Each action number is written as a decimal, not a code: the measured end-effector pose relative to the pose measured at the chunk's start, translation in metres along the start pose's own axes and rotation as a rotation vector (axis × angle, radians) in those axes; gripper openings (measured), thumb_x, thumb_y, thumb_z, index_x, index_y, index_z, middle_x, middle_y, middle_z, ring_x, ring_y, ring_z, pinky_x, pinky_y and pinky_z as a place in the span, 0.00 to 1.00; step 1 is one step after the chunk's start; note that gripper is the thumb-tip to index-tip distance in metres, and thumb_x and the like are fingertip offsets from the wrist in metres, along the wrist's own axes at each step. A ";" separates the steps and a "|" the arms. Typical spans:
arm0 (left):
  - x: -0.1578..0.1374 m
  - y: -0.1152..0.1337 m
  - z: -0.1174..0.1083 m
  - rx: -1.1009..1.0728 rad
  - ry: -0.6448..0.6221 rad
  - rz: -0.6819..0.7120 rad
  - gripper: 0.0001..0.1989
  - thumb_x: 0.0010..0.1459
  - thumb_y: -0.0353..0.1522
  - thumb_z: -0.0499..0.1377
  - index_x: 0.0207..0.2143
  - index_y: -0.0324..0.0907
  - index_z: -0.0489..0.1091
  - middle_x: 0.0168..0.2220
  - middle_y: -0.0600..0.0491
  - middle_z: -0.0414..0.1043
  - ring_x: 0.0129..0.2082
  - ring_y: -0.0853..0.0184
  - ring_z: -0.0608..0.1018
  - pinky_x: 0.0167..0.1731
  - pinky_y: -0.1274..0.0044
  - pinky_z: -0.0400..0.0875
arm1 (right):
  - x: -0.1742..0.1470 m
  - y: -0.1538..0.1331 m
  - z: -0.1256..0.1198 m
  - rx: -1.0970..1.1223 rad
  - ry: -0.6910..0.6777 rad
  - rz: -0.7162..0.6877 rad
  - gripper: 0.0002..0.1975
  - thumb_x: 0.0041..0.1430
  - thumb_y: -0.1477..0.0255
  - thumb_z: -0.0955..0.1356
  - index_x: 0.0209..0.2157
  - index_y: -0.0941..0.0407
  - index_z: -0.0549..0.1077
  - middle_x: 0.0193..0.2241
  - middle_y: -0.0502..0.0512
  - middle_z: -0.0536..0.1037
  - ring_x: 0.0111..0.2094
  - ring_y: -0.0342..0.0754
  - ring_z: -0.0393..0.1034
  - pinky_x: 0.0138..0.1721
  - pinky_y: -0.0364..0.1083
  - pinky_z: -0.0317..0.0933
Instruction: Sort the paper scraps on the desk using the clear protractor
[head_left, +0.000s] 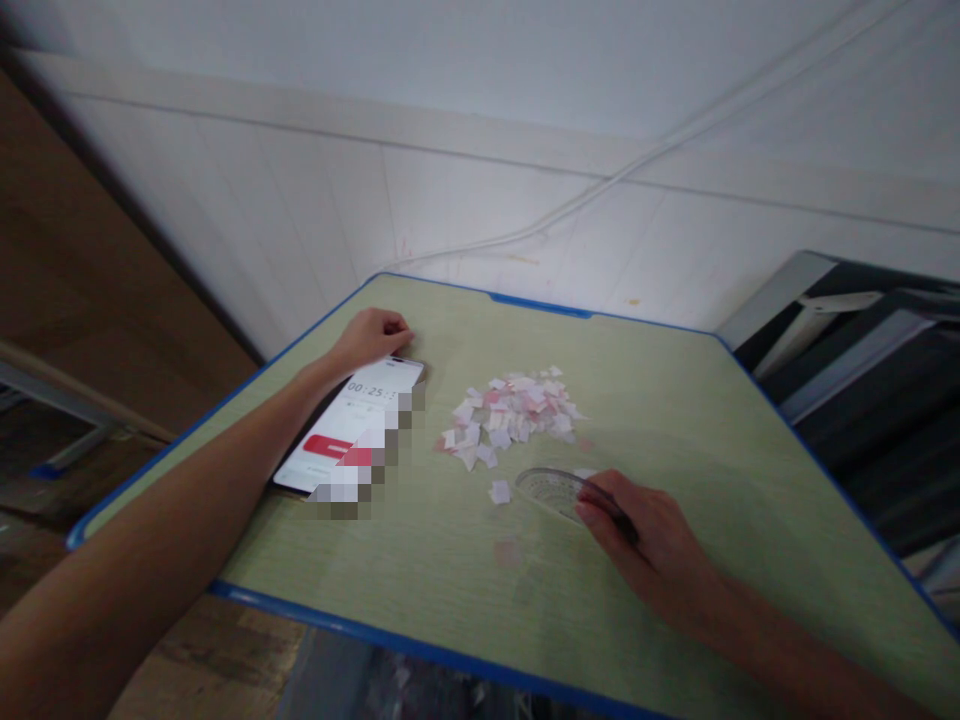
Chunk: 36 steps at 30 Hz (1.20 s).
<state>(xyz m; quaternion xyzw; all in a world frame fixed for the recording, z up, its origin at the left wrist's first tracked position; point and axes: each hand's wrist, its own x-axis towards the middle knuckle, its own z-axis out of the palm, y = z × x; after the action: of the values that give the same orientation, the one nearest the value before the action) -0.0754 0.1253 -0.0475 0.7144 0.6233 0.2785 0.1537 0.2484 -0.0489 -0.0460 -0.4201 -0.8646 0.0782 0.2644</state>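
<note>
On the near right half of the desk [697, 420], the right hand [649, 530] had its thumb and fingers pinched on the right end of a clear protractor [546, 490]. The protractor was tilted, its dark curved rim to the far side and its fine markings showing; whether its lower edge touched the desk could not be told. Just beyond it, near the middle, lay a loose pile [517, 410] of small white and pink paper scraps, heaped in the centre and scattered at the edges. A white scrap [500, 491] lay by itself just left of the protractor, and a pink scrap [506, 553] nearer still. At the far left, the left hand [373, 335] rested on the desk, its fingers curled into a loose fist, well apart from the pile. Just on its near side lay a phone [367, 390], screen up, with a timer reading 00:25 and a red button; its right edge was pixelated. Along the far side stood a white wall [465, 180], crossed by a cable [555, 215].
</note>
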 end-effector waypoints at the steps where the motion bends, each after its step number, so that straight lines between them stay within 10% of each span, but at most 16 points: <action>1: 0.000 0.000 0.000 0.005 0.000 0.001 0.11 0.45 0.37 0.55 0.18 0.39 0.67 0.15 0.54 0.66 0.20 0.71 0.66 0.22 0.79 0.55 | 0.000 0.000 0.000 0.000 0.001 -0.006 0.08 0.60 0.75 0.58 0.27 0.55 0.61 0.16 0.46 0.69 0.15 0.40 0.62 0.18 0.39 0.53; 36: 0.000 0.001 0.000 -0.014 -0.004 -0.020 0.10 0.45 0.36 0.55 0.17 0.39 0.66 0.14 0.55 0.65 0.18 0.72 0.65 0.21 0.79 0.55 | 0.000 -0.001 -0.001 -0.023 -0.010 -0.068 0.07 0.60 0.76 0.58 0.28 0.55 0.61 0.16 0.47 0.70 0.16 0.41 0.64 0.20 0.39 0.54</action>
<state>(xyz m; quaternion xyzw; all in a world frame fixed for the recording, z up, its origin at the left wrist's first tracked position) -0.0747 0.1256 -0.0471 0.7075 0.6283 0.2797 0.1627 0.2485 -0.0498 -0.0450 -0.3932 -0.8805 0.0612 0.2576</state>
